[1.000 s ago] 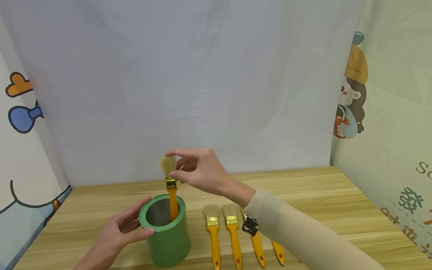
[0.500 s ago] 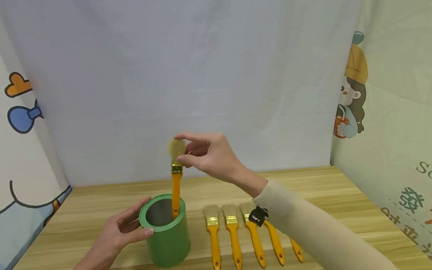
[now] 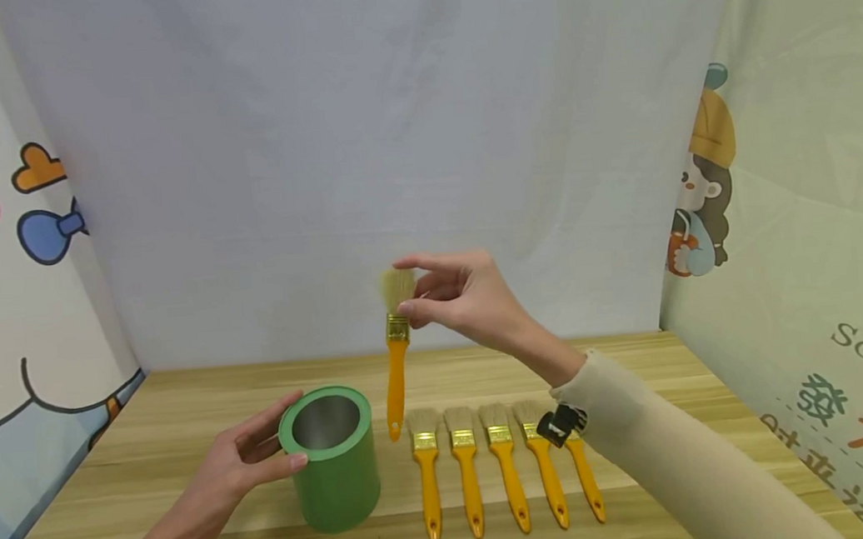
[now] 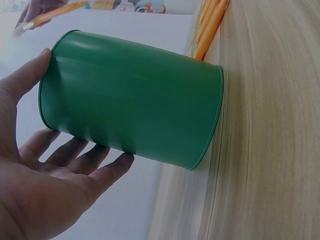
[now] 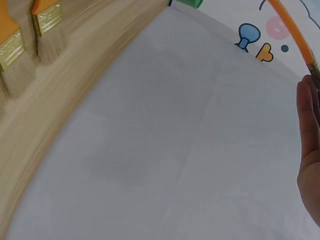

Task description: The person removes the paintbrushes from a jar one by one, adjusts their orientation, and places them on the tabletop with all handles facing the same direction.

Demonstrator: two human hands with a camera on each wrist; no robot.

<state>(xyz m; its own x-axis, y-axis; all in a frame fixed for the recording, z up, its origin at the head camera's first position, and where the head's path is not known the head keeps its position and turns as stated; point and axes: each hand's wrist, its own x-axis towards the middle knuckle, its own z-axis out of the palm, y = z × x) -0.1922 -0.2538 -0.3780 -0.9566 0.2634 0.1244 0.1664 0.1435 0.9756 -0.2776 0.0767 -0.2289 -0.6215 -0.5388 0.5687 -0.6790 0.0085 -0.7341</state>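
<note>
My right hand (image 3: 463,292) pinches a paintbrush (image 3: 397,380) by its pale bristles, near the brass ferrule. The brush hangs in the air with its orange handle pointing down, right of the green can (image 3: 339,493) and apart from it. In the right wrist view, only part of the right hand (image 5: 310,145) shows, at the right edge. My left hand (image 3: 235,463) holds the can near its rim, thumb on one side and fingers on the other. The left wrist view shows the can (image 4: 130,97) from the side. From the head view, its visible inside is grey.
Several more paintbrushes (image 3: 509,473) lie in a row on the wooden table (image 3: 208,402), right of the can, bristles away from me. A black clip (image 3: 561,424) on the right sleeve partly covers them. A white cloth (image 3: 364,166) hangs behind, with printed cloths at both sides.
My right hand has lifted the paintbrush out of the can and carried it to the right. The left hand and the can have stayed put. More of the brush row is uncovered.
</note>
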